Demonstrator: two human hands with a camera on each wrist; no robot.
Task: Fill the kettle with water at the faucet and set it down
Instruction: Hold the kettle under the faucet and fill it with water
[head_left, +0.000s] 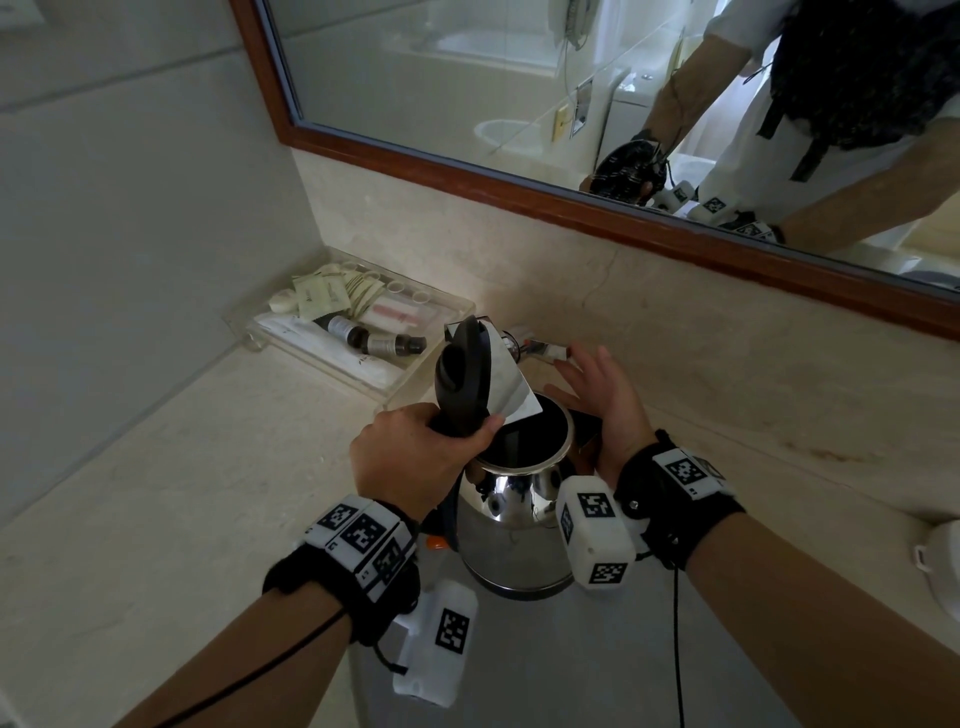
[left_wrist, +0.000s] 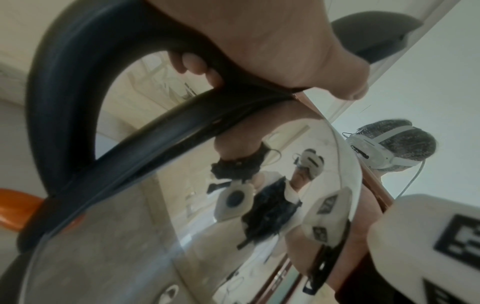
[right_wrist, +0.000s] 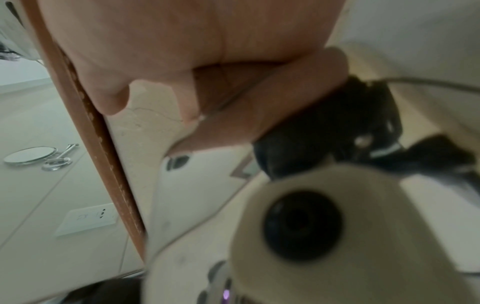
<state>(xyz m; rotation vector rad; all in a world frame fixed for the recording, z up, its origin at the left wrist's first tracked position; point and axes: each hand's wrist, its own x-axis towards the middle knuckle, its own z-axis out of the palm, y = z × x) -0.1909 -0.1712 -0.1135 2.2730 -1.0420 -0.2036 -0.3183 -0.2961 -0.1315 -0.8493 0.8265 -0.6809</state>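
Left hand (head_left: 410, 457) grips the stiff, slick steel kettle (head_left: 514, 525) by its handle (left_wrist: 85, 51), the safest hold; right hand (head_left: 602, 400) hovers loose-fingered.

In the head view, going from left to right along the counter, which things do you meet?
Clear plastic tray of toiletries → left hand gripping the black kettle handle → shiny steel kettle with its lid raised → open right hand → white round object at the frame edge.
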